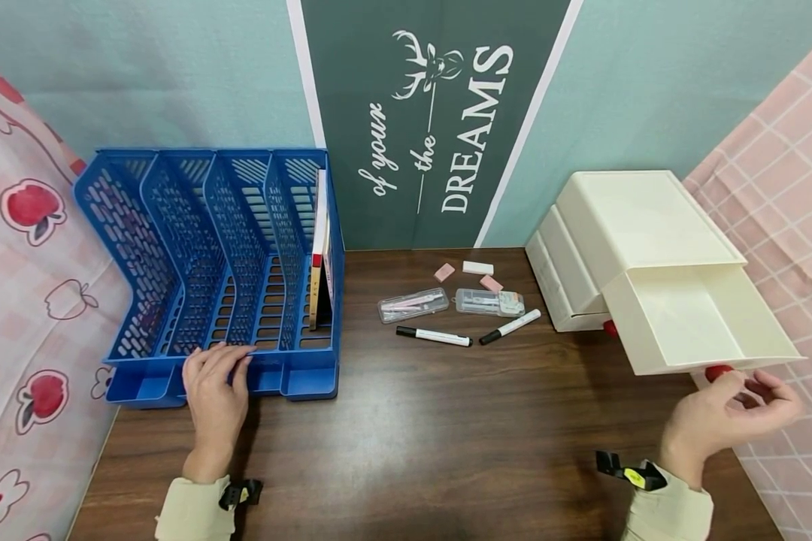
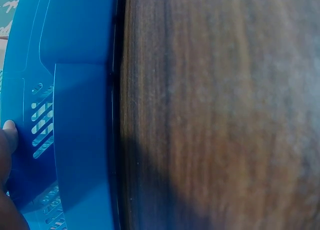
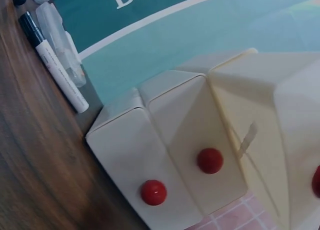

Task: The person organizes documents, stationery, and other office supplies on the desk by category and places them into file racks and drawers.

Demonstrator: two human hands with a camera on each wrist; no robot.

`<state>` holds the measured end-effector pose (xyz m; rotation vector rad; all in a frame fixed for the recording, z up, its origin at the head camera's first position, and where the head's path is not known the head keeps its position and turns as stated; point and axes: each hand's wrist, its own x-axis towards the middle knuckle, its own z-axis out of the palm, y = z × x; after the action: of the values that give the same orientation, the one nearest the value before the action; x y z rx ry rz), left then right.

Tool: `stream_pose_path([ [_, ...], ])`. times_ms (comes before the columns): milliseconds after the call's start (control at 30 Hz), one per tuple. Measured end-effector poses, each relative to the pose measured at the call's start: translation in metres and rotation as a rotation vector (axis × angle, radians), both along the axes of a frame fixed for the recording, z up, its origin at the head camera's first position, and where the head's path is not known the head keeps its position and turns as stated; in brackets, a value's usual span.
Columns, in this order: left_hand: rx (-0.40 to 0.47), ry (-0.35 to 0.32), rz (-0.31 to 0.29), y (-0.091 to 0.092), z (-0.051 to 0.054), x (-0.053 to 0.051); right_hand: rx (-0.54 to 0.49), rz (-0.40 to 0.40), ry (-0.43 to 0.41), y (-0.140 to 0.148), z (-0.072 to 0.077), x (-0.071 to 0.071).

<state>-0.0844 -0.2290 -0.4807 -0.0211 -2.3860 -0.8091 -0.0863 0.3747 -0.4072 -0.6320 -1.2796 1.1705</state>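
My left hand [image 1: 218,387] rests on the front edge of a blue desktop file organizer [image 1: 311,382], its fingers over the rim. In the left wrist view, fingertips [image 2: 10,132] show against the blue plastic. A book [image 1: 319,255] stands in the organizer's rightmost slot. At the right, the top drawer [image 1: 704,315] of a white drawer unit [image 1: 649,218] is pulled out, with nothing inside. My right hand [image 1: 724,417] is at that drawer's red knob [image 1: 717,373], thumb side nearest it, fingers loosely bent. The right wrist view shows only part of the knob [image 3: 317,182], without fingers.
On the brown wooden table [image 1: 406,451] lie a black-capped marker [image 1: 434,336], another marker [image 1: 510,327], two clear cases [image 1: 413,304], a white eraser [image 1: 477,267] and two pink erasers [image 1: 444,272]. Two lower drawers [image 3: 135,165] with red knobs are shut. Fabric hangs on three sides.
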Motion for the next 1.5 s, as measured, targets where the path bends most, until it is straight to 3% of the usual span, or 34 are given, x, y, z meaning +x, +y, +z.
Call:
stream_pose_path([
  [100, -0.001, 0.003, -0.002, 0.0, 0.0, 0.0, 0.068, -0.004, -0.013, -0.002, 0.003, 0.002],
  [333, -0.001, 0.01, -0.002, -0.001, -0.002, 0.0, 0.378, -0.052, -0.158, -0.01, 0.017, 0.005],
  [567, 0.001, 0.005, -0.003, 0.0, -0.002, 0.002, 0.461, 0.014, -0.285, -0.033, 0.039, 0.006],
  [800, 0.001, 0.007, -0.005, -0.001, -0.002, 0.001, 0.513, 0.147, -0.247, -0.064, 0.059, 0.003],
  [1033, -0.004, 0.011, -0.005, 0.0, -0.002, 0.0, 0.582, 0.182, -0.214, -0.083, 0.066, -0.005],
  [1267, -0.006, 0.004, 0.0, 0.0, -0.001, 0.0, 0.685, 0.363, -0.225, -0.092, 0.059, -0.015],
  [1500, -0.007, 0.002, -0.002, 0.0, -0.001, 0.0, 0.88, 0.694, -0.399, -0.092, 0.039, -0.024],
])
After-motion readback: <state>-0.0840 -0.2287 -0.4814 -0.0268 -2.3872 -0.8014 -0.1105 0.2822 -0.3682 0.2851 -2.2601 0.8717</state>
